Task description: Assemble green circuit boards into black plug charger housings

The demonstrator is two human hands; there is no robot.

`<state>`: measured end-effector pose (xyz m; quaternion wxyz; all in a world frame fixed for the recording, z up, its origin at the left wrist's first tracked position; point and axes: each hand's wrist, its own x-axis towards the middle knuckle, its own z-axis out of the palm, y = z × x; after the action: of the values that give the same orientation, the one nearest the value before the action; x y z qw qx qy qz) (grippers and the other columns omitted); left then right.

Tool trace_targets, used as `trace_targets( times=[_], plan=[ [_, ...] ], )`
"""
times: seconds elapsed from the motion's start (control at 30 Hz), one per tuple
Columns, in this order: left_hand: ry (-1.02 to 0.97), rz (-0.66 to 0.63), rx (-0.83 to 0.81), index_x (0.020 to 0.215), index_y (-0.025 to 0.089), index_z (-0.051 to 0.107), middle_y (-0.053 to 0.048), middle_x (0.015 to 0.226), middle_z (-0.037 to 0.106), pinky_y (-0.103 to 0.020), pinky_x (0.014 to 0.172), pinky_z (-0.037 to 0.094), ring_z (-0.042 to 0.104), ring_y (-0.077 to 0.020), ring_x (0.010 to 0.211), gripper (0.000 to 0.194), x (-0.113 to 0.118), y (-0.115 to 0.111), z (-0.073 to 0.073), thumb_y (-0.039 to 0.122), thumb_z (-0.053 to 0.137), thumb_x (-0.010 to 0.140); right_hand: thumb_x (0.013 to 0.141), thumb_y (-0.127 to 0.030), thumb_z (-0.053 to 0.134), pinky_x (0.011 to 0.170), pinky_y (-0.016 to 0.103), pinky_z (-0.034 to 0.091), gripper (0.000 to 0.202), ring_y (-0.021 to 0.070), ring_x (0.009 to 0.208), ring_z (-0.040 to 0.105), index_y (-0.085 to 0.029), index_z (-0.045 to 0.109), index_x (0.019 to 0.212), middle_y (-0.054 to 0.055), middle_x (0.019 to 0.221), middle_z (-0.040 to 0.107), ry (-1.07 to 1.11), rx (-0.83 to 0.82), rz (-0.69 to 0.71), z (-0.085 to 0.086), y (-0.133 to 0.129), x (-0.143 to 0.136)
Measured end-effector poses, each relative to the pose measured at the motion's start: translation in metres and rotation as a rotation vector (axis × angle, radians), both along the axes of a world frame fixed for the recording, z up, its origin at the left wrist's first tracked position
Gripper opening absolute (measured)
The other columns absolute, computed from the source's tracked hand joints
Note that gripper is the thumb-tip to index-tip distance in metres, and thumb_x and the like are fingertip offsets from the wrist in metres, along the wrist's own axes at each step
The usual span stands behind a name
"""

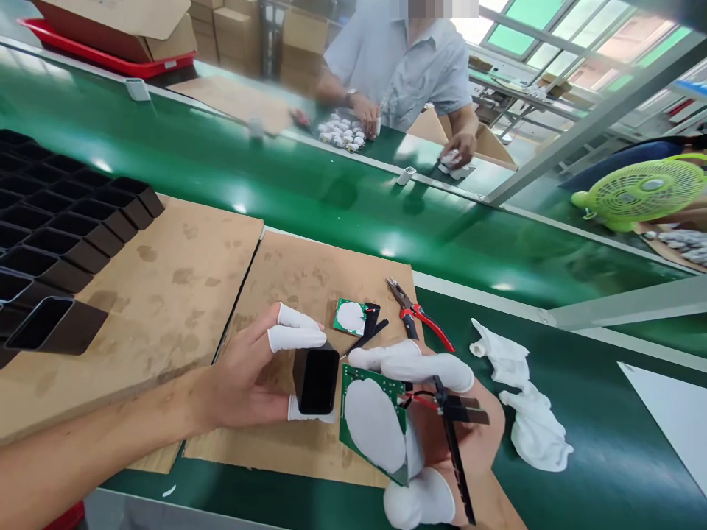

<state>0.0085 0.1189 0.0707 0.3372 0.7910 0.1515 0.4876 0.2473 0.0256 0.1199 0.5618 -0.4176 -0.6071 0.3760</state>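
Observation:
My left hand (243,368), in white finger cots, is closed around a black rectangular housing (319,379) whose open end faces me. Just right of it, my right hand (469,419) grips a green circuit board (375,423) coated with a large white patch. Red and black wires run from this board to a dark slotted strip (456,449) beside my fingers. Board and housing are close together but apart. Beyond my hands, another circuit board (350,316) with a white patch and black pieces lies on the cardboard (221,258).
Red-handled pliers (420,313) rest past my right hand. White gloves (530,405) and a white sheet (674,427) lie to the right. Rows of black housings (60,213) stand at left. Across the green conveyor belt (331,191), a person (398,73) handles small white parts; a green fan (646,191) stands right.

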Motion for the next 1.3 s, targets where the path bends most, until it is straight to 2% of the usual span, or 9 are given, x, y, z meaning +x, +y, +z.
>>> trace_targets(
  times=[0.1,0.2,0.4,0.7,0.8,0.93,1.07,1.17,1.3],
  plan=[
    [0.041,-0.017,0.0,0.155,0.036,0.058,-0.009,0.122,0.076,-0.039,0.091,0.071,0.081,-0.0289,0.108,0.068,-0.001,0.001,0.0,0.041,0.093,0.096,0.062,-0.045,0.116,0.096,0.052,0.071,0.08,0.0396,0.119,0.082,-0.035,0.082,0.134,0.012,0.12,0.089,-0.03,0.079,0.05,0.009,0.003,-0.005],
    [0.055,-0.028,0.028,0.159,0.037,0.055,-0.01,0.123,0.076,-0.039,0.093,0.07,0.081,-0.0296,0.111,0.073,-0.003,0.002,0.0,0.04,0.093,0.097,0.074,-0.047,0.111,0.095,0.052,0.071,0.065,0.0366,0.116,0.082,-0.037,0.084,0.132,0.009,0.118,0.089,-0.077,0.077,0.027,0.017,0.008,-0.009],
    [0.073,-0.024,0.06,0.161,0.037,0.055,-0.01,0.122,0.077,-0.038,0.091,0.069,0.082,-0.0292,0.11,0.068,-0.004,0.004,0.002,0.044,0.088,0.101,0.071,-0.056,0.11,0.099,0.057,0.069,0.074,0.0386,0.113,0.082,-0.036,0.082,0.136,0.011,0.122,0.087,-0.147,0.097,0.044,0.013,0.01,-0.01],
    [0.011,-0.067,0.058,0.161,0.03,0.057,-0.013,0.121,0.075,-0.041,0.088,0.071,0.079,-0.0301,0.109,0.068,0.0,0.003,-0.002,0.038,0.088,0.101,0.07,-0.041,0.113,0.104,0.053,0.07,0.086,0.0389,0.117,0.082,-0.03,0.078,0.148,0.013,0.126,0.086,-0.173,0.143,0.099,0.01,0.014,-0.013],
    [-0.019,-0.08,0.041,0.163,0.032,0.056,-0.014,0.122,0.076,-0.044,0.086,0.072,0.079,-0.0321,0.107,0.072,0.003,0.002,-0.003,0.035,0.09,0.099,0.072,-0.039,0.112,0.104,0.052,0.07,0.086,0.0396,0.123,0.08,-0.032,0.076,0.149,0.013,0.129,0.086,-0.198,0.145,0.098,0.009,0.014,-0.015],
    [-0.032,-0.078,0.051,0.161,0.029,0.057,-0.013,0.12,0.076,-0.041,0.084,0.071,0.079,-0.03,0.106,0.065,0.005,0.002,-0.002,0.034,0.085,0.103,0.072,-0.034,0.113,0.107,0.051,0.07,0.08,0.0368,0.122,0.081,-0.032,0.077,0.144,0.011,0.13,0.086,-0.22,0.113,0.076,0.008,0.012,-0.015],
    [-0.02,-0.071,0.068,0.156,0.026,0.059,-0.014,0.119,0.075,-0.04,0.086,0.07,0.078,-0.0297,0.107,0.061,0.004,0.004,0.0,0.032,0.086,0.102,0.072,-0.032,0.113,0.1,0.047,0.072,0.081,0.0363,0.121,0.081,-0.032,0.077,0.144,0.011,0.129,0.086,-0.247,0.114,0.076,0.008,0.01,-0.015],
    [-0.02,-0.076,0.091,0.153,0.022,0.06,-0.014,0.119,0.074,-0.038,0.086,0.069,0.077,-0.0286,0.107,0.058,0.003,0.004,0.0,0.03,0.086,0.102,0.074,-0.033,0.112,0.101,0.048,0.071,0.083,0.0365,0.122,0.081,-0.032,0.075,0.148,0.012,0.13,0.085,-0.271,0.123,0.075,0.007,0.009,-0.015],
    [-0.021,-0.074,0.061,0.154,0.025,0.06,-0.015,0.122,0.075,-0.039,0.087,0.069,0.077,-0.0288,0.108,0.059,0.004,0.003,-0.002,0.034,0.086,0.102,0.075,-0.036,0.111,0.101,0.051,0.071,0.086,0.0384,0.123,0.08,-0.032,0.074,0.152,0.014,0.132,0.084,-0.282,0.144,0.069,0.004,0.01,-0.016]
  ],
)
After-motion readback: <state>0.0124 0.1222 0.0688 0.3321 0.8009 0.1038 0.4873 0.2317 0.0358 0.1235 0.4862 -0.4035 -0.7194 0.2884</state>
